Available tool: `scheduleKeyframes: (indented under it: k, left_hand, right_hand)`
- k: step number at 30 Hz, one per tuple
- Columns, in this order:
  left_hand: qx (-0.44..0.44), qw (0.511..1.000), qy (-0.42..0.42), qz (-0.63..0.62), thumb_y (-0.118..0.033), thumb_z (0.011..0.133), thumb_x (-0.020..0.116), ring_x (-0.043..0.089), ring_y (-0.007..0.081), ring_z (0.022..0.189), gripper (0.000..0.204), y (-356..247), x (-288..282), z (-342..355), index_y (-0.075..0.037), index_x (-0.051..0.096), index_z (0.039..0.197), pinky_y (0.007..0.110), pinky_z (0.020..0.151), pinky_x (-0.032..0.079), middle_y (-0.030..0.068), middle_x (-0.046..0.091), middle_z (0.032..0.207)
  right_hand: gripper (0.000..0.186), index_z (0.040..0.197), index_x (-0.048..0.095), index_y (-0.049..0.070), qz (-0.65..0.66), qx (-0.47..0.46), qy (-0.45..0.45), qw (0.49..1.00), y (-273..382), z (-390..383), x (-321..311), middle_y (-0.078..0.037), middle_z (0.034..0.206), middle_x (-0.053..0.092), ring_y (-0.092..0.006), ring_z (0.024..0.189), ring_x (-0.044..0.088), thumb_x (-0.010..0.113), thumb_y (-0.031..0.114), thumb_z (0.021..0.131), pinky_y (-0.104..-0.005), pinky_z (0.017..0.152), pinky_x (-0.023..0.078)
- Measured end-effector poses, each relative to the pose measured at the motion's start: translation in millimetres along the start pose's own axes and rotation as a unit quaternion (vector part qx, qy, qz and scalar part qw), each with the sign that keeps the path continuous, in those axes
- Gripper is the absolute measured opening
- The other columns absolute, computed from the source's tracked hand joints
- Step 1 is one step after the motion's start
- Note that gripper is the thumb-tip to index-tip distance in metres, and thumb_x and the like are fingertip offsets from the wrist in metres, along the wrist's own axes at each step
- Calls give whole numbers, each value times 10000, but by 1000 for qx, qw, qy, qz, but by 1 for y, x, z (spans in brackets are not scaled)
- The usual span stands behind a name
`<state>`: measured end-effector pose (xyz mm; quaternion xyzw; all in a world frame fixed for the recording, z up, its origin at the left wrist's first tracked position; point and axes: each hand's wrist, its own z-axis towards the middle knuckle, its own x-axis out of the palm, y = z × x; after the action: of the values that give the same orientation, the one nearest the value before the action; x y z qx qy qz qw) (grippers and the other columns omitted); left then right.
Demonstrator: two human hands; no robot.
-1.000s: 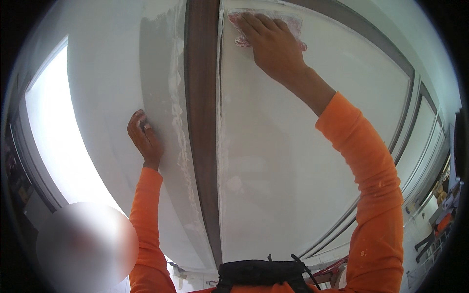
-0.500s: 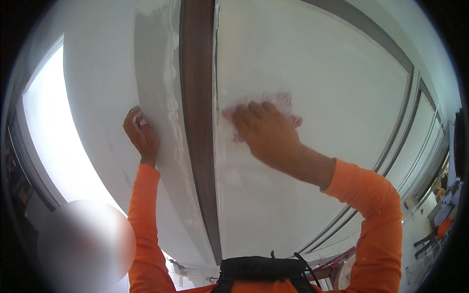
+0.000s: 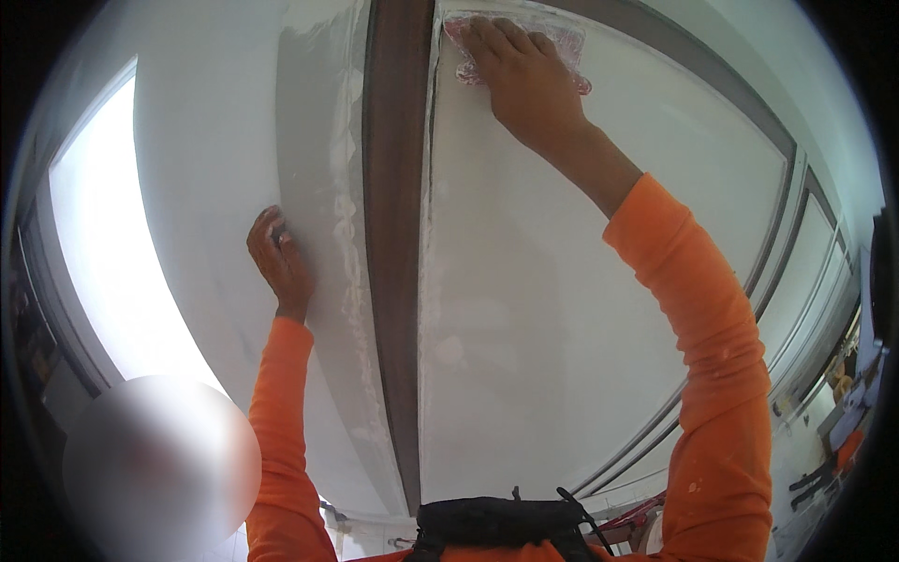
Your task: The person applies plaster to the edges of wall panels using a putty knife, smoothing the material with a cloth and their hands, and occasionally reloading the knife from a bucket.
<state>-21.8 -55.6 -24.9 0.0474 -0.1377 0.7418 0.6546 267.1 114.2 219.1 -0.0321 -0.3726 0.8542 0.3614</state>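
High on the white panel (image 3: 524, 272), my right hand (image 3: 534, 89) presses a flat red piece smeared with white (image 3: 569, 54); it looks like a dusty pad or sheet, but its exact kind does not show. My fingers lie over it near the panel's top left corner. Lower on the left, my left hand (image 3: 284, 262) is curled against the pale wall surface (image 3: 211, 169). A small dark patch shows between its whitened fingers, and I cannot make out what it is. A dark brown vertical strip (image 3: 393, 234) runs between the two hands.
A grey band with rough white filler (image 3: 318, 140) borders the strip on the left. Bright light comes through an opening (image 3: 103, 206) at far left. Dark trim (image 3: 740, 89) frames the panel. Assorted items (image 3: 847, 412) stand at far right, and a black bag (image 3: 501, 520) hangs at my chest.
My right hand has moved up the panel with the red piece, from mid-height to near the top edge, and the arm has stretched out. My left hand stays at about the same place.
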Motion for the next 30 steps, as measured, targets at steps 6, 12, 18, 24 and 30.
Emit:
scheduleKeyframes:
  k: [6,12,18,24,30]
  left_hand:
    - [-11,1000,12,-1,-323,1062,360,458,324,1280,362,-14,3,3,-32,526,1196,448,1091,349,146,541,1318]
    - [3,1000,2,23,-228,1037,390,466,323,1272,295,5,-9,0,-35,530,1210,447,1089,353,146,544,1319]
    - [3,1000,5,8,-186,1018,397,467,319,1273,276,-5,2,2,-42,535,1208,444,1089,354,147,541,1313]
    - [-12,1000,7,-10,-158,1009,398,469,317,1270,274,-17,4,4,-25,532,1206,437,1086,357,149,538,1309]
    - [-2,1000,-9,2,-125,990,401,477,314,1252,267,0,-6,0,-25,534,1198,436,1075,364,134,556,1297]
  right_hand:
    - [452,1337,538,35,42,-21,69,997,17,-36,-23,-105,1319,585,-260,1177,568,605,110,896,-443,981,468]
    - [468,1354,540,49,114,-30,124,985,38,-45,-57,-108,1288,604,-266,1181,568,599,163,904,-449,953,460]
    - [483,1368,498,-25,54,57,88,993,-13,9,-25,-198,1352,555,-322,1264,517,490,38,889,-447,1063,400]
    - [422,1292,572,30,127,41,57,989,-1,-13,-14,-129,1146,636,-281,1100,607,573,70,872,-450,922,475]
    - [334,1136,617,-45,119,40,188,974,35,-25,-62,-143,1094,650,-280,1020,638,563,-12,808,-443,896,505]
